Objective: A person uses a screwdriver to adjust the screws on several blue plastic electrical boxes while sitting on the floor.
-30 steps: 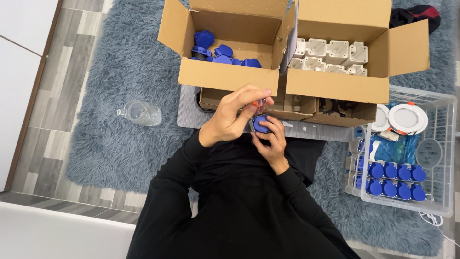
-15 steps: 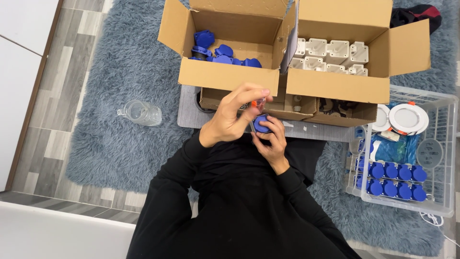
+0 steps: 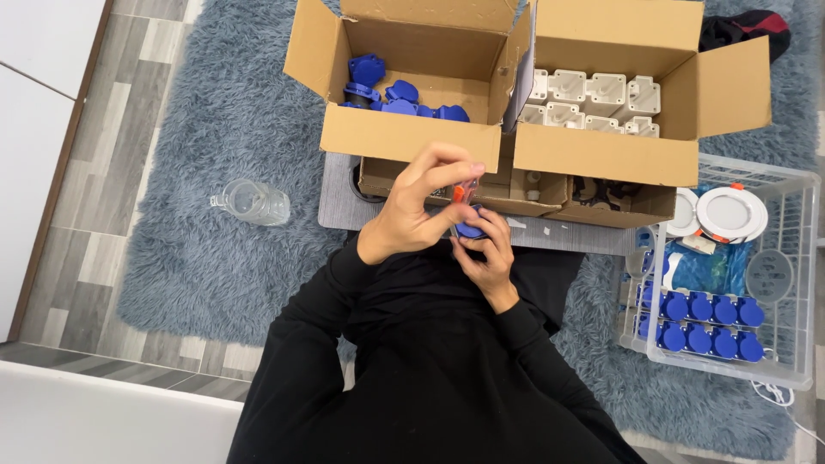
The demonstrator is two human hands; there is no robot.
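Observation:
My right hand (image 3: 486, 253) grips a small round blue part (image 3: 471, 229) in front of my chest. My left hand (image 3: 421, 206) is closed around a thin tool with an orange handle (image 3: 464, 191), held upright on top of the blue part. Both hands sit just in front of a low cardboard box (image 3: 516, 191). Behind it, an open cardboard box (image 3: 404, 133) holds several blue parts (image 3: 397, 96). A second open box (image 3: 606, 150) to its right holds several white square housings (image 3: 593, 99).
A clear wire-sided crate (image 3: 803, 283) at my right holds rows of blue caps (image 3: 700, 322), white round discs (image 3: 729, 211) and a blue bag. A clear plastic jug (image 3: 251, 203) lies on the grey shaggy rug (image 3: 215, 258). Wood floor lies to the left.
Both hands stay together over the blue part. The left hand's fingers shift slightly on the orange-handled tool.

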